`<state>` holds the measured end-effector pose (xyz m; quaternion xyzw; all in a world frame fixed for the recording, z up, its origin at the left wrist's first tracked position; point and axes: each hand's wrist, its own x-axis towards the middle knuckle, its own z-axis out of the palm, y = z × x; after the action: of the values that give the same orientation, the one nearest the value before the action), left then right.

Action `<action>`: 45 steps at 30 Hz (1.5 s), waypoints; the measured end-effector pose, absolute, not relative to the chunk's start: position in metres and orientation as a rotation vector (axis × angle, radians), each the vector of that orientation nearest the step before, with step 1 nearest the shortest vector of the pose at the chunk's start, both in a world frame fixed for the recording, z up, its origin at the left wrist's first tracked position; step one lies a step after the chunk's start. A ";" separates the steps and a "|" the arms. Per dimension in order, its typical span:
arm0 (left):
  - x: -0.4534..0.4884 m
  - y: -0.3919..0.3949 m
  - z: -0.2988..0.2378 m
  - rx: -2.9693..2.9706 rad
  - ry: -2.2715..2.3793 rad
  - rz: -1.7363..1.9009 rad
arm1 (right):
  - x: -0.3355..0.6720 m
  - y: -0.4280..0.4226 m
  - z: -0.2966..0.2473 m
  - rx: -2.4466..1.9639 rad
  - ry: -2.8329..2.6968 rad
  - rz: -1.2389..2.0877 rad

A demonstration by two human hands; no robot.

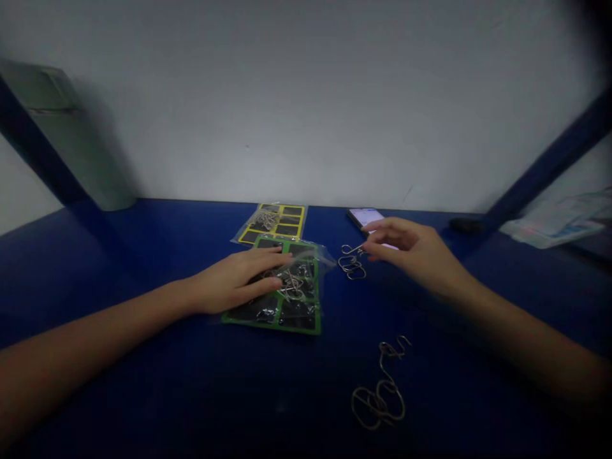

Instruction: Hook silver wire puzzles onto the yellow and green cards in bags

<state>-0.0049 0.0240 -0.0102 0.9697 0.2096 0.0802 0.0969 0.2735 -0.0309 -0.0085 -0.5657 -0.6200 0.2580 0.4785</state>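
In the head view, the wire cluster (pixel 352 268) is at the right hand (pixel 406 245), just in front of the phone (pixel 366 215) on the blue desk (pixel 191 382); its thin, rounded loops look like bent metal with a dull shine. It should be light and stiff, hard to damage but smooth enough to turn in the grip, so a straight stretch or loop end gives a surer hold than the tangled middle. The right thumb and forefinger appear to pinch its upper end, the other fingers curled behind. The left hand (pixel 239 280) lies palm down with fingers slightly spread on the green-bordered pack (pixel 296 322), whose clear, crinkled plastic looks slick and limp over a flat sheet of dark panels; more wire shapes glint inside. Beyond it lies the yellow-bordered pack (pixel 296 229), similarly filmy, with wire pieces bunched at its left. Nearer the wearer, linked wire shapes (pixel 381 398), curved and hooked, rest loose on the desk's smooth, faintly reflective surface.
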 end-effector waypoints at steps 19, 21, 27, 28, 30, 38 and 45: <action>-0.007 0.026 -0.012 2.736 0.665 0.354 | 0.229 -0.062 -0.011 -1.058 -1.971 0.377; -0.006 0.025 -0.011 2.726 0.648 0.362 | 0.225 -0.062 -0.012 -1.044 -1.995 0.332; -0.005 0.022 -0.009 2.724 0.641 0.346 | 0.239 -0.056 -0.011 -0.932 -2.357 0.249; -0.005 0.023 -0.010 2.733 0.649 0.350 | 0.246 -0.053 -0.010 -0.991 -2.332 0.183; -0.006 0.023 -0.013 2.761 0.676 0.375 | 0.261 -0.046 -0.009 -1.119 -2.297 0.080; -0.005 0.024 -0.019 2.789 0.754 0.471 | 0.283 -0.031 -0.018 -1.376 -2.389 0.245; -0.004 0.023 -0.015 2.755 0.778 0.449 | 0.273 -0.035 -0.021 -1.352 -2.344 -0.050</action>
<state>-0.0037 0.0226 -0.0154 0.9436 0.2666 0.1539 0.1215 0.2729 -0.0349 -0.0210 -0.4876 -0.8457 -0.0182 0.2160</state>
